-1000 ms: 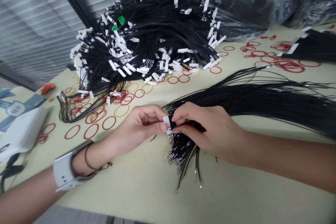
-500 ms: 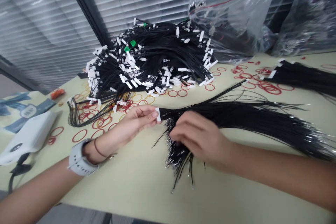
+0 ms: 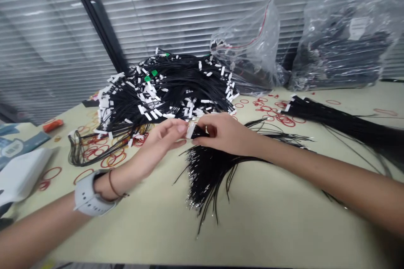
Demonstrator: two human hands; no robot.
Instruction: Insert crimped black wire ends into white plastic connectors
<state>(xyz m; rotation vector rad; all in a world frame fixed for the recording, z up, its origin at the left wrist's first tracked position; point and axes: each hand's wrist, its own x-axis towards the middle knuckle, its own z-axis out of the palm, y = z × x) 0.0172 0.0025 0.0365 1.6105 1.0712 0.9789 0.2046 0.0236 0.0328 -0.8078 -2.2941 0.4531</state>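
Observation:
Between thumb and fingers, my left hand (image 3: 168, 136) pinches a white connector (image 3: 190, 130) at the end of a bundle of black wires. Just to its right, my right hand (image 3: 221, 132) closes around those wires close behind the connector. Below the hands, black wires (image 3: 205, 176) fan toward me on the table, their bare ends silvery. More wires (image 3: 284, 135) stretch away to the right, partly hidden behind my right forearm.
A large heap of black cables with white connectors (image 3: 179, 80) lies at the back. Red rubber bands (image 3: 279, 118) are scattered about. Another wire bundle (image 3: 334, 119) rests at right. Clear plastic bags (image 3: 344, 59) stand by the blinds. At left is a white device (image 3: 27, 174).
My right hand has moved up and left and now grips the wires beside the connector. My left hand keeps its pinch. The view has shifted, showing more of the bags at right.

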